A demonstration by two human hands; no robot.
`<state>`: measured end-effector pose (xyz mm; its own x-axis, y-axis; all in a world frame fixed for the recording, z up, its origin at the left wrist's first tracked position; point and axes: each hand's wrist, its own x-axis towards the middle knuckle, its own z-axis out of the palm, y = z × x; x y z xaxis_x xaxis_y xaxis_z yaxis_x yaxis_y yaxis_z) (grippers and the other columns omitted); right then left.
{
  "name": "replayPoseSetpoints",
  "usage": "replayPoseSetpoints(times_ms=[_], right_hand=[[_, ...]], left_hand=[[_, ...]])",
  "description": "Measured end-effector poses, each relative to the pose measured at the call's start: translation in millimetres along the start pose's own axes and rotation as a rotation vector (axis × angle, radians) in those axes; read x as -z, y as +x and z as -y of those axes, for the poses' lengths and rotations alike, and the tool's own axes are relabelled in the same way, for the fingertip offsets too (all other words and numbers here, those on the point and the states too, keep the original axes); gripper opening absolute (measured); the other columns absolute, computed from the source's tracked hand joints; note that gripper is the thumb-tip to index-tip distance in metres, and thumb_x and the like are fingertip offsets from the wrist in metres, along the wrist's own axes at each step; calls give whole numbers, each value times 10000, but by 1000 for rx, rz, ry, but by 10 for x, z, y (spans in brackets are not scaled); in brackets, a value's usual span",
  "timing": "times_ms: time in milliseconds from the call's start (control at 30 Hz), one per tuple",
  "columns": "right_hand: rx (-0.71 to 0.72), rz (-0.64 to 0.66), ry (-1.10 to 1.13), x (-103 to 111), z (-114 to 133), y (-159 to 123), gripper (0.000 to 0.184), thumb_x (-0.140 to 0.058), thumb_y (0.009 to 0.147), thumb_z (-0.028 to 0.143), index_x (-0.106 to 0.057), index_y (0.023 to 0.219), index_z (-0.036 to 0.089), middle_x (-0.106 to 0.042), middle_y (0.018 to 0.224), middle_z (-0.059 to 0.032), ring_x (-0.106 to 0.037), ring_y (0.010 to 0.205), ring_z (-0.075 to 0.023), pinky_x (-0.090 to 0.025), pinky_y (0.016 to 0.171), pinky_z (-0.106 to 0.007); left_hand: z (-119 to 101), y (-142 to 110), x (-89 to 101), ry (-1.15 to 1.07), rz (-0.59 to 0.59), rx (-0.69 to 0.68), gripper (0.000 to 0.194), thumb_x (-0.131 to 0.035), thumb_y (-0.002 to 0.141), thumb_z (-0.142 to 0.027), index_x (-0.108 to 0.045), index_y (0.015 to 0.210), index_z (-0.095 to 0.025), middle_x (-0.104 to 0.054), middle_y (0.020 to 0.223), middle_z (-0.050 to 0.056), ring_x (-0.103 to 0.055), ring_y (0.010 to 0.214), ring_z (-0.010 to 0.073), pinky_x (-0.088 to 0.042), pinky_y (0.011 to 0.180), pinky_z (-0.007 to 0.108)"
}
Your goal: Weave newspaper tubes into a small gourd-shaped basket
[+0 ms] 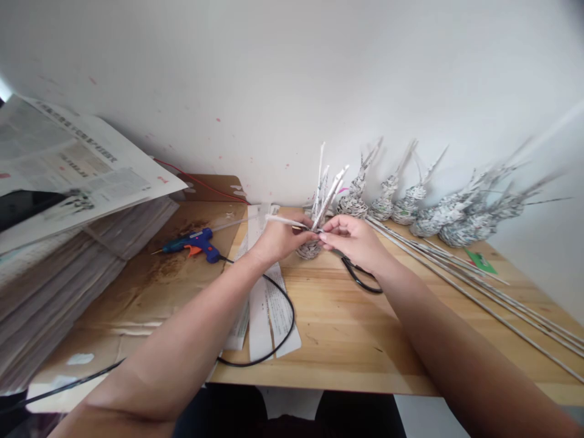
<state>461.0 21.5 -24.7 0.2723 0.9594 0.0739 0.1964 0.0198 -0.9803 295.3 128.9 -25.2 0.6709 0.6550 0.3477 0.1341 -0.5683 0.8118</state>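
A small woven basket of rolled newspaper (310, 248) stands on the wooden table (347, 340) near the wall, with several paper tubes (327, 191) sticking up from it. My left hand (276, 238) grips the basket's left side and pinches a paper tube that runs off to the left. On the right side my right hand (353, 238) is closed, its fingertips pinching the same weave at the rim. Black scissors (360, 277) lie just under my right hand.
A blue glue gun (196, 243) lies on brown cardboard (150, 292), its black cord (274, 328) looping across paper strips (264, 310). A tall newspaper stack (68, 243) fills the left. Finished woven pieces (438, 213) line the wall. Long paper tubes (493, 295) lie at right.
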Motion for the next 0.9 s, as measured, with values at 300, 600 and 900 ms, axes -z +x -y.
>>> replayPoseSetpoints(times_ms=[300,600,900], right_hand=[[469,-82,-379,65,-115,44,109,-680,890,241,-730,984,220,-808,929,-42,-759,836,-197,-585,781,-319],[750,-83,-681,131,-121,53,186,-611,966,148,-777,1004,222,-800,965,-57,-753,884,-200,-575,831,-319],[808,18,-925,154,16,9,185,-588,994,162,-745,1090,186,-751,1035,-101,-720,958,-226,-571,880,-340]], left_hand=[[-10,11,61,144,-14,-157,68,-830,788,-206,-800,835,-167,-777,823,40,-671,758,166,-501,722,255],[37,19,38,87,-8,-224,88,-851,753,-132,-801,818,-164,-794,878,41,-692,793,153,-512,757,236],[-14,2,32,87,-5,-73,97,-853,737,-187,-779,793,-161,-741,709,-7,-615,653,129,-442,628,226]])
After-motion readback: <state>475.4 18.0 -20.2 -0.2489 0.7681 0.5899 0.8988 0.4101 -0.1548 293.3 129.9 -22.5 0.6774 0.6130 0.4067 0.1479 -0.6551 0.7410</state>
